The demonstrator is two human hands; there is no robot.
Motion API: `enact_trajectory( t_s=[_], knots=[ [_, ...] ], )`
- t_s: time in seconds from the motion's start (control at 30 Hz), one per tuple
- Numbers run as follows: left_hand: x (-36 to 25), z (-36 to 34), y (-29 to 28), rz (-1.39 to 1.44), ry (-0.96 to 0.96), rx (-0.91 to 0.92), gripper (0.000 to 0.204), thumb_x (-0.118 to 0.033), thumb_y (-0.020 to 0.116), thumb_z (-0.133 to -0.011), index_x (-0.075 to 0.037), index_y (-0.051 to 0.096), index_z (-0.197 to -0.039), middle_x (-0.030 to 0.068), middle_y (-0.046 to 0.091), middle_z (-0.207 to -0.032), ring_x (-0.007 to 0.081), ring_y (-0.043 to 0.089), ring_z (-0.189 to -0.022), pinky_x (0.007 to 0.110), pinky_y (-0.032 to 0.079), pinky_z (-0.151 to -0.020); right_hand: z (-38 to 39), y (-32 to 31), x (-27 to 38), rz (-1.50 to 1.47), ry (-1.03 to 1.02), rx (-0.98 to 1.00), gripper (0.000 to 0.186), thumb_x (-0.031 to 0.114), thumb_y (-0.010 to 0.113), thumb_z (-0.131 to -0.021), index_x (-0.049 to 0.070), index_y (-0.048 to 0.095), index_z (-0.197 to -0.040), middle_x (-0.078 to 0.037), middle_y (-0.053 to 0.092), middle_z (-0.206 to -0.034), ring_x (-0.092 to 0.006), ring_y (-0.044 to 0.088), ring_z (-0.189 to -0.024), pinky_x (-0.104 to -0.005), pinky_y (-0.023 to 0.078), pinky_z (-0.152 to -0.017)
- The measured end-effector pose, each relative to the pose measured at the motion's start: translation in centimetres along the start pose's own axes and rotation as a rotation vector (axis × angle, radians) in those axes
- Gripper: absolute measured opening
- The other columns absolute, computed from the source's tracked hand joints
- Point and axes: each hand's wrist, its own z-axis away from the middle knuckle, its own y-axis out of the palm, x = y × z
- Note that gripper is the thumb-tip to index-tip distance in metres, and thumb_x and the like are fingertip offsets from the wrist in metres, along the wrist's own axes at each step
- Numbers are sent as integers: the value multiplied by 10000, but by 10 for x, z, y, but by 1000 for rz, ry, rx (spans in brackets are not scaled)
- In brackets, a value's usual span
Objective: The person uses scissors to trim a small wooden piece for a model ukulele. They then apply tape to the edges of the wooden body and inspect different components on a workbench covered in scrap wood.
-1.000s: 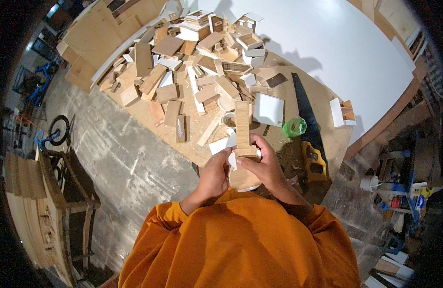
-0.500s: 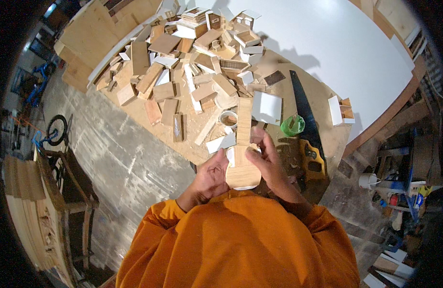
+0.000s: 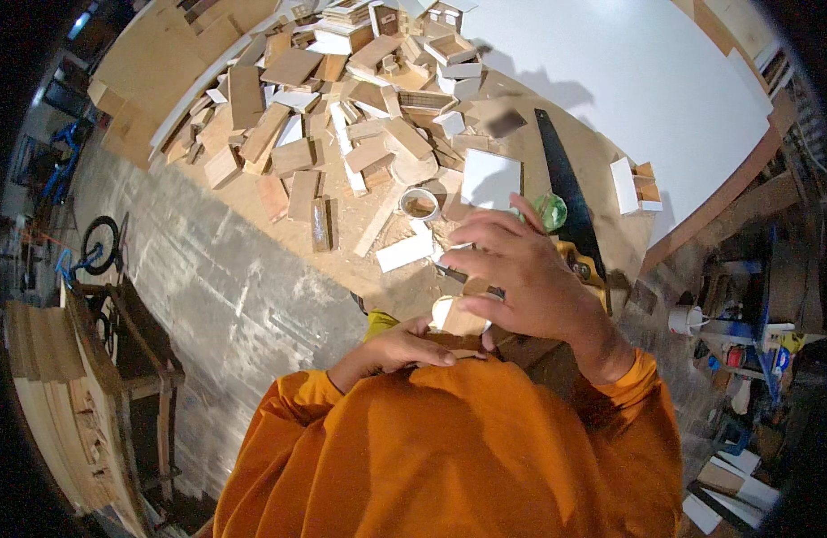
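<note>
Close to my chest, my left hand [image 3: 397, 348] is closed on a small guitar-shaped wooden piece [image 3: 464, 320], gripping it by its lower part. The piece is tilted and foreshortened, showing a pale rounded face and a darker brown edge. Over it spreads my right hand [image 3: 548, 287], fingers stretched out and apart. The right thumb comes near the pale face; whether it touches I cannot tell. That hand hides most of the piece's neck. Just beyond it lie a white panel [image 3: 492, 179] and a green translucent cup-like thing [image 3: 550, 212].
A heap of wood offcuts [image 3: 292, 67] covers the table's far left. A roll of tape [image 3: 419, 204] lies nearer. To the right is a handsaw [image 3: 570, 179] with a yellow handle, beside a small white-and-wood box [image 3: 636, 186]. A wooden rack [image 3: 135, 386] stands left.
The guitar-shaped piece has tipped from lying face-up with its neck pointing away to a steep tilt. My right hand has let go of its side and risen over it with fingers spread.
</note>
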Motion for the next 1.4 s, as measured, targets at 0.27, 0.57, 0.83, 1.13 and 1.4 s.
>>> enact_trajectory(
  t_s=[0.27,0.57,0.83,1.13,1.4],
  knots=[
    [8,2,1,-164,-134,-232,392,-9,564,-893,1,464,-1271,69,583,-1145,130,546,-1036,276,430,-890,-22,10,-1,71,-129,420,261,273,761,-652,138,665,-854,-30,607,-746,-229,594,-874,-568,186,-1073],
    [9,9,-3,-259,-103,-220,326,-74,582,-879,-11,540,-1196,30,607,-987,99,548,-907,260,444,-807,-29,14,-4,-44,-151,500,155,244,740,-677,127,677,-757,-52,598,-674,-239,605,-807,-544,211,-1078],
    [18,6,-15,-228,-143,-185,465,-51,573,-872,-24,427,-1313,59,596,-1098,131,561,-978,278,445,-847,-28,15,-6,-42,-122,508,146,245,730,-690,130,682,-767,-63,594,-684,-242,602,-826,-551,225,-1075],
    [19,4,-21,-165,-109,-186,499,-32,581,-840,-24,430,-1315,66,596,-1099,139,566,-951,288,438,-842,-30,8,-8,18,-93,360,230,264,737,-698,131,684,-877,-77,624,-829,-242,585,-981,-559,161,-1095],
    [12,-2,-5,36,-31,-246,484,-25,573,-788,10,476,-1261,72,620,-1018,139,584,-907,279,438,-842,-31,-14,-14,72,12,289,298,250,745,-694,146,694,-968,-24,645,-984,-209,507,-1135,-581,108,-1101]
  ],
)
